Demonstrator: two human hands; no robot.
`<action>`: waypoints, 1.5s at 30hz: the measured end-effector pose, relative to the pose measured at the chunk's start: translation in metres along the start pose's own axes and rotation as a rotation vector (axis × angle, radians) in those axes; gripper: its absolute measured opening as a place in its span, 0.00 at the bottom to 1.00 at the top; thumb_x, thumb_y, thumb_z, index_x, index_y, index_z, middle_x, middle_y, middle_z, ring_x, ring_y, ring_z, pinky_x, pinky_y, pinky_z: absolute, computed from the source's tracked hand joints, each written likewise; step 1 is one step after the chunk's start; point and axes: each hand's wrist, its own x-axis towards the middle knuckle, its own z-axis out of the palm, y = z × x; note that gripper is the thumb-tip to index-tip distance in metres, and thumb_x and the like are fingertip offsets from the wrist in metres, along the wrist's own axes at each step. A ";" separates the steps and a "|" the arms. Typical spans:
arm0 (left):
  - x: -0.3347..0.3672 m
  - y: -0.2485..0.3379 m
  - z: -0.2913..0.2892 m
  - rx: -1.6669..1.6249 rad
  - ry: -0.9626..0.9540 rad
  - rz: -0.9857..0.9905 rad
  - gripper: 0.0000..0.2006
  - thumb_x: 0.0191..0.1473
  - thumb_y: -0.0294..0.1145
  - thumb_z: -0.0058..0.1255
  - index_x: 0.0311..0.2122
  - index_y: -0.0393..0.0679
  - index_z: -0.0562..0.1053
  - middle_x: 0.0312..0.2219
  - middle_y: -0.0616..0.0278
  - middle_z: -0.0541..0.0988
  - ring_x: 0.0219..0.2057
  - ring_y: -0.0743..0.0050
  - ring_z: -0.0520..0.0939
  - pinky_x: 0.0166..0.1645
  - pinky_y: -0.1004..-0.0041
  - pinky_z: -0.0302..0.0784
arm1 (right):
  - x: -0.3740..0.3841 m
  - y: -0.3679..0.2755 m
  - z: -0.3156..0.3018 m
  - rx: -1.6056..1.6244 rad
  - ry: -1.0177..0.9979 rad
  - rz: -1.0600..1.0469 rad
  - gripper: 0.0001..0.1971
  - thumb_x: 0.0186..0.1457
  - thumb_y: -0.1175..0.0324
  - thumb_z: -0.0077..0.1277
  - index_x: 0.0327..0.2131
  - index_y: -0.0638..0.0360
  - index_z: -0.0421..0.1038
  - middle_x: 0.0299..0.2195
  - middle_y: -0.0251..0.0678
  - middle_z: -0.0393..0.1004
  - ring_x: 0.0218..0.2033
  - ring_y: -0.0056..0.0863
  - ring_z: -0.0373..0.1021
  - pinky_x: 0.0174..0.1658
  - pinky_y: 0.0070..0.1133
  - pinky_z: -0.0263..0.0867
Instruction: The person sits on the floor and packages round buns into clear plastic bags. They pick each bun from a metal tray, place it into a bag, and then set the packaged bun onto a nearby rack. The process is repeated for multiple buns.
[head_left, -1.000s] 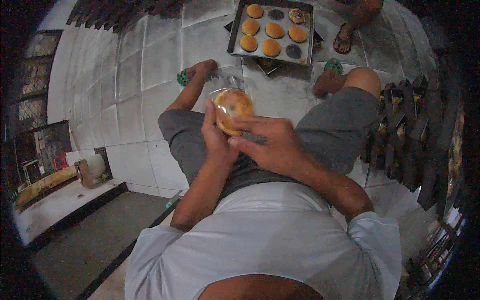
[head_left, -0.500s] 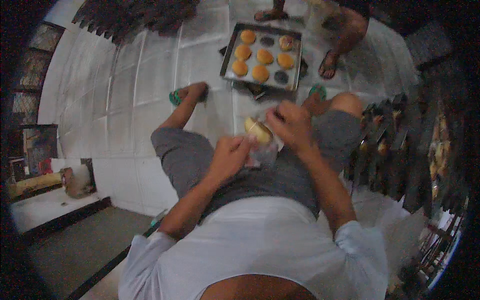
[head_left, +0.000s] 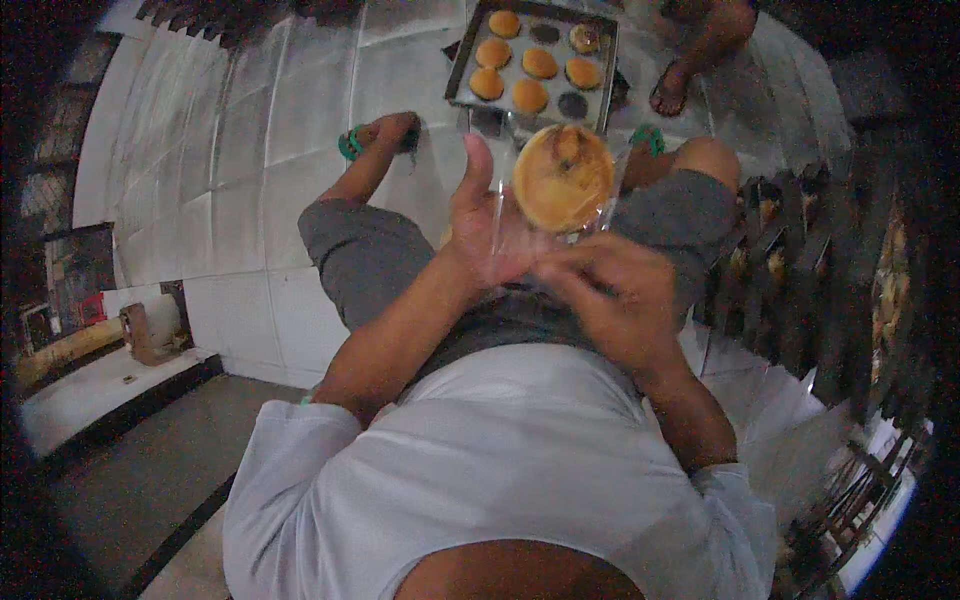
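Observation:
A round golden-brown bun (head_left: 563,180) with a darker patch on top sits inside a clear plastic bag (head_left: 505,215), raised over my lap. My left hand (head_left: 488,225) is open beside it, thumb stretched up, with the bag against the palm and fingers. My right hand (head_left: 615,290) is just below the bun, thumb and fingers pinched on the lower edge of the bag. Part of the left fingers is hidden behind the bag and bun.
Ahead on the pale sheeted floor stands a metal tray (head_left: 555,90) with several round buns and dark round spots between them. Another person's foot (head_left: 670,90) is to its right. Several dark packed items (head_left: 770,250) stand in rows at my right.
The bagged bun has come up larger and turned its round top into view. My left hand has gone from a pinch to open; my right hand has moved lower, below the bun.

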 end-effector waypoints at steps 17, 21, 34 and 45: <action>0.007 -0.035 0.042 -0.100 0.138 -0.090 0.38 0.62 0.67 0.45 0.66 0.47 0.65 0.60 0.53 0.74 0.61 0.47 0.75 0.63 0.42 0.72 | -0.015 -0.031 -0.113 -0.356 -0.010 -0.114 0.28 0.52 0.52 0.65 0.51 0.62 0.76 0.50 0.48 0.79 0.51 0.49 0.76 0.54 0.38 0.71; -0.016 -0.081 0.088 -0.018 0.242 -0.178 0.46 0.58 0.71 0.49 0.69 0.45 0.61 0.60 0.50 0.73 0.61 0.53 0.75 0.63 0.54 0.71 | -0.039 0.001 -0.110 -0.373 -0.081 -0.151 0.28 0.52 0.51 0.67 0.49 0.63 0.78 0.47 0.47 0.81 0.50 0.41 0.78 0.55 0.33 0.72; 0.068 -0.043 -0.008 1.231 0.423 0.015 0.14 0.61 0.39 0.62 0.44 0.37 0.80 0.36 0.63 0.83 0.38 0.76 0.82 0.46 0.71 0.79 | -0.060 0.104 -0.092 0.369 0.338 0.643 0.15 0.62 0.59 0.61 0.40 0.63 0.82 0.32 0.30 0.81 0.31 0.15 0.73 0.35 0.18 0.68; 0.063 -0.029 0.028 1.070 0.572 0.173 0.04 0.56 0.29 0.64 0.32 0.40 0.81 0.28 0.68 0.81 0.33 0.82 0.79 0.45 0.78 0.72 | -0.044 0.107 -0.082 0.909 0.647 0.687 0.07 0.52 0.66 0.65 0.29 0.58 0.80 0.26 0.29 0.77 0.25 0.17 0.67 0.31 0.19 0.62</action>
